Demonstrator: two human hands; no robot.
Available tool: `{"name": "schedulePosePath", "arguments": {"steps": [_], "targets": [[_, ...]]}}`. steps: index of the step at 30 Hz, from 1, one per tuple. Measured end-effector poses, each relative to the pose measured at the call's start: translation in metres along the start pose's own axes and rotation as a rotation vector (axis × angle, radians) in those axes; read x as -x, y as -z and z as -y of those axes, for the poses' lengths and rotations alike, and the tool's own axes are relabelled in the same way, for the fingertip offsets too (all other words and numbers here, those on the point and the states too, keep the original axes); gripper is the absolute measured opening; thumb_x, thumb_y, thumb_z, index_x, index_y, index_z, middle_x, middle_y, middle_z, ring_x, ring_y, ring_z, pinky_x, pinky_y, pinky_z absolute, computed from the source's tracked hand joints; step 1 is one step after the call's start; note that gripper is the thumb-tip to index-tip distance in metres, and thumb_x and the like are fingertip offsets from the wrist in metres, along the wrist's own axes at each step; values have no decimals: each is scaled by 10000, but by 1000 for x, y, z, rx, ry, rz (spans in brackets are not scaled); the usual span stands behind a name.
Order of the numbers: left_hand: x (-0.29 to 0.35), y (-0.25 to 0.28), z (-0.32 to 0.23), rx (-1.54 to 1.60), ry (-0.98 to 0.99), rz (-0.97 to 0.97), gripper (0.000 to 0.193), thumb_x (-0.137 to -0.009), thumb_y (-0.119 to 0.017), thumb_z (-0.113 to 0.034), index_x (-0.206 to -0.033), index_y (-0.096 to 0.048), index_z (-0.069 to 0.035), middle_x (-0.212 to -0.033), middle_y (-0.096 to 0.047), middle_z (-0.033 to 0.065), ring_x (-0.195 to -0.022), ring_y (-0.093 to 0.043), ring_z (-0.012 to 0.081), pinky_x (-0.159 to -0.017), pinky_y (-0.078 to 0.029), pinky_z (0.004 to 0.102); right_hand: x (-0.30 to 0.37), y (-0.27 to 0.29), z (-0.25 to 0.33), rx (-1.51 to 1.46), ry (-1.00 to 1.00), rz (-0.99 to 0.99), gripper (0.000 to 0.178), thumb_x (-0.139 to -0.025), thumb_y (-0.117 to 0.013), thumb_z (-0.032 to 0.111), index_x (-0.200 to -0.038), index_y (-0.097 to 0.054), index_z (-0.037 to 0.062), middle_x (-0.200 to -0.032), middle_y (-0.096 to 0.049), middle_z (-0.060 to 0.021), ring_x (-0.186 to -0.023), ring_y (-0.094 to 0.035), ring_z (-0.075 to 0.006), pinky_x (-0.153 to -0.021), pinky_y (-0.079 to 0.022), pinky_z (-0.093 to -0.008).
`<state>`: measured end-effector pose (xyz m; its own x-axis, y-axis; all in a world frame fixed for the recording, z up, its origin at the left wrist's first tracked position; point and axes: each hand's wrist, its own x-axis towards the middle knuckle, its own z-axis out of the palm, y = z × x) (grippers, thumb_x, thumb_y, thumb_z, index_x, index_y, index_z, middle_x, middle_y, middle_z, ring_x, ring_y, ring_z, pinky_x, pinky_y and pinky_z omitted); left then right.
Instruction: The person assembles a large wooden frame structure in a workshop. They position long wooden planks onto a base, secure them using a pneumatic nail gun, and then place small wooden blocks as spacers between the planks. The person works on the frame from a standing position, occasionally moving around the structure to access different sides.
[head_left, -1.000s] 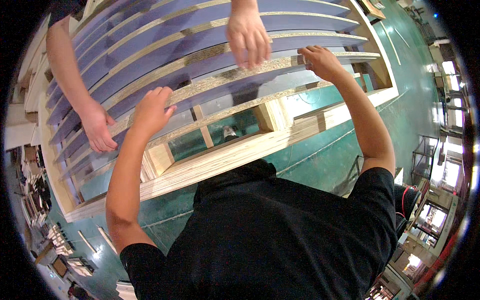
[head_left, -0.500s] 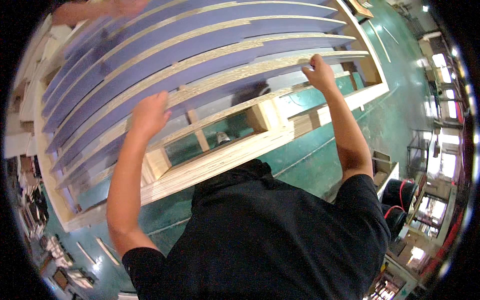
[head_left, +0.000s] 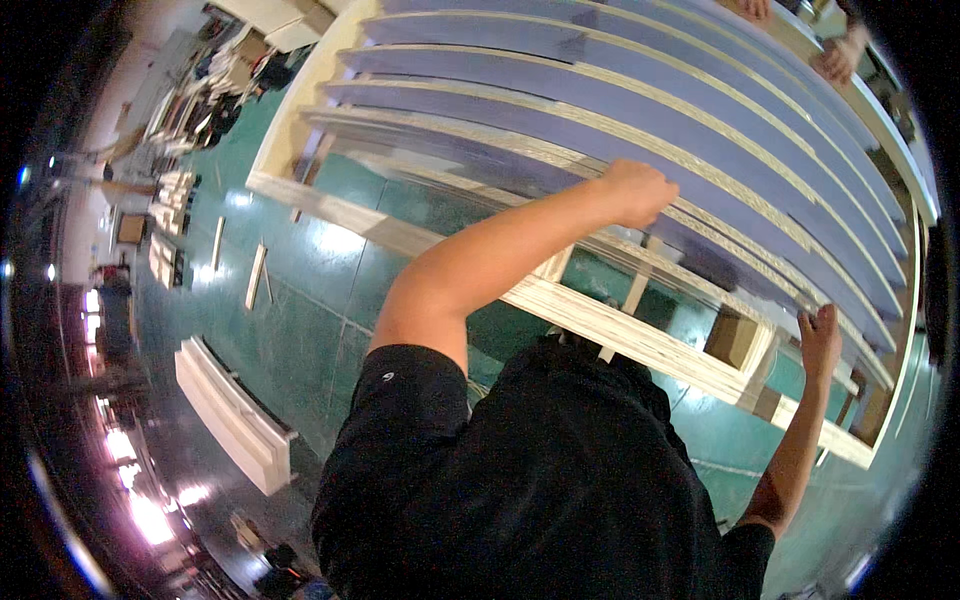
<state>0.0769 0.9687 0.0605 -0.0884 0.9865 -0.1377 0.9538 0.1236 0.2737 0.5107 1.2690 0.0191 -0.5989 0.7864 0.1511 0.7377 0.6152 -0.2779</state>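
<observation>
A large pale wooden frame [head_left: 560, 298] stands before me, with several long purple-grey boards [head_left: 600, 88] set on edge in rows across it. Their upper edges are raw, pale wood. My left hand [head_left: 640, 193] is closed at the upper edge of one of the nearer boards [head_left: 530, 150], around the middle of its length. Farther right, my right hand [head_left: 820, 340] has its fingers bent and closed on an edge near that row's right end. The fingertips of both hands are partly hidden. Motion blurs the nearer boards' left ends.
Another person's hands [head_left: 840, 60] are at the frame's far right side. On the green floor [head_left: 310, 350] to the left lie a stack of pale boards [head_left: 232, 415] and loose wood strips [head_left: 256, 275]. Piled wood pieces [head_left: 240, 75] stand at the back left.
My view has turned left, so the frame and both hands appear farther right. My left arm now reaches across in front of me. The other person's hands now show at upper right.
</observation>
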Motion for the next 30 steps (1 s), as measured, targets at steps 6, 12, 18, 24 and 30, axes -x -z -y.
{"name": "schedulePosePath", "arguments": {"steps": [6, 12, 18, 24, 30], "targets": [[-10, 1, -8, -27, 6, -20, 403, -838, -767, -222, -1201, -652, -89, -1065, -724, 193, -1040, -707, 411, -825, -580, 570, -5, 32, 59, 45, 117, 51, 302, -939, -765, 181, -1071, -526, 51, -837, -664, -156, -754, -671, -308, -689, -511, -401], [-4, 3, -6, -40, 7, -27, 590, -808, -825, -294, -1325, -602, -119, -1228, -681, 169, -1187, -645, 381, -938, -551, 551, -13, 24, 53, -17, 62, 69, 334, -922, -785, 175, -1129, -548, 64, -882, -672, -150, -765, -675, -312, -713, -518, -399], [76, 50, 67, -25, 148, -37, 1011, -684, -926, -402, -1537, -441, -159, -1497, -530, 155, -1379, -502, 366, -1102, -427, 590, 4, 18, 42, 87, 24, 12, 557, -848, -838, 156, -1341, -578, 151, -1111, -707, -171, -1008, -702, -356, -846, -549, -461], [162, 51, 183, -220, 588, 9, 911, -689, -906, -315, -1497, -512, -163, -1505, -548, 159, -1392, -513, 362, -1098, -405, 614, -10, 45, 95, 328, 339, 35, 740, -792, -837, 93, -1463, -538, 174, -1397, -584, -153, -1291, -554, -380, -1048, -473, -484], [183, 40, 225, -276, 760, 158, 430, -857, -722, -105, -1273, -711, -215, -1297, -691, 139, -1265, -619, 383, -1063, -438, 634, -36, 28, 74, 21, 326, 288, 641, -795, -789, 1, -1396, -589, 98, -1316, -636, -146, -1230, -604, -371, -1032, -481, -457]]}}
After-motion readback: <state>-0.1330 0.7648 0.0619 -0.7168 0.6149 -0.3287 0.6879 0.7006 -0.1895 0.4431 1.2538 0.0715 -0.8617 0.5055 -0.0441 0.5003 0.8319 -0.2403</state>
